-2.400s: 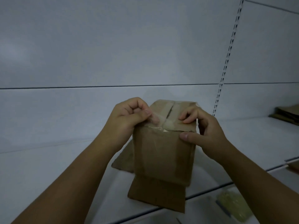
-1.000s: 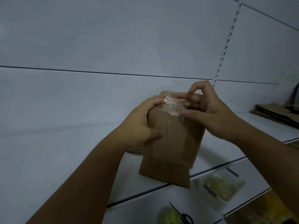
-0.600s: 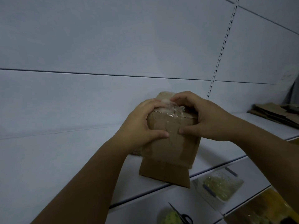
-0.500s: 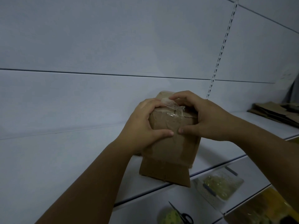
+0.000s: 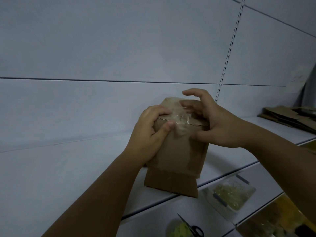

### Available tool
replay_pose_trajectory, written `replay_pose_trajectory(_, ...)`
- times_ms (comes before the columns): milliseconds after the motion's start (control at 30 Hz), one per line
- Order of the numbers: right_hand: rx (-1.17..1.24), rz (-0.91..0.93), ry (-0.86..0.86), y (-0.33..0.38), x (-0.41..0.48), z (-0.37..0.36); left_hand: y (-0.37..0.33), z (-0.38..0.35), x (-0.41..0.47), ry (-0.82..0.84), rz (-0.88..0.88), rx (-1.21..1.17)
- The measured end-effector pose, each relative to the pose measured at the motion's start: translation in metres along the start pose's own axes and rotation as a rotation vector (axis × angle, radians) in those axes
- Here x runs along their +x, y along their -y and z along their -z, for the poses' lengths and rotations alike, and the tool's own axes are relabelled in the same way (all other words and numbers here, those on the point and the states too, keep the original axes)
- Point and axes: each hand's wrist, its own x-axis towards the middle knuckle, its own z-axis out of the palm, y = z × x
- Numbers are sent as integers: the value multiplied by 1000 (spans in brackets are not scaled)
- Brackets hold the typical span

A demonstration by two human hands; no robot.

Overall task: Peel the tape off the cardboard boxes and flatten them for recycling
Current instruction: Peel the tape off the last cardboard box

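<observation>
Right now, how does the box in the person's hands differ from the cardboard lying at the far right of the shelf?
The held box stands upright and keeps its box shape; the cardboard pile lies flattened on the shelf. The left hand and right hand grip the held box; nothing touches the cardboard pile. Crumpled clear tape sits on the held box's top seam; whether the cardboard pile has any is too small to tell. Both are brown cardboard.
</observation>
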Motion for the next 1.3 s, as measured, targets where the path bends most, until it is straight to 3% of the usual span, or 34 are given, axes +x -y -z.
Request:
replay_pose_trajectory(133,-109,20,-19,3,2,-5,-4,0,-1,-43,41,-130)
replay_pose_trajectory(233,-324,67,-268,1,9,-20,-9,3,0,-13,136,-250)
replay_pose_trajectory(300,-293,44,-337,1,12,-25,-10,8,0,36,192,-363)
replay_pose_trajectory(467,-65,-22,-267,9,15,-18,-2,12,0,158,129,-207)
replay_pose_trajectory(633,257,-82,-158,12,16,-7,-1,8,-1,144,134,-166)
replay_pose_trajectory(800,294,-124,-100,21,23,3,-4,5,-2,98,132,-95)
replay_pose_trajectory(1067,106,-277,-192,18,50,10,-27,-20,-7,10,75,44)
replay_pose_trajectory(1167,369,-249,-250,9,43,7,-27,-20,-8,26,94,-31)
replay_pose_trajectory(1300,789,-259,-205,-1,27,21,-22,-19,-8,75,208,-168)
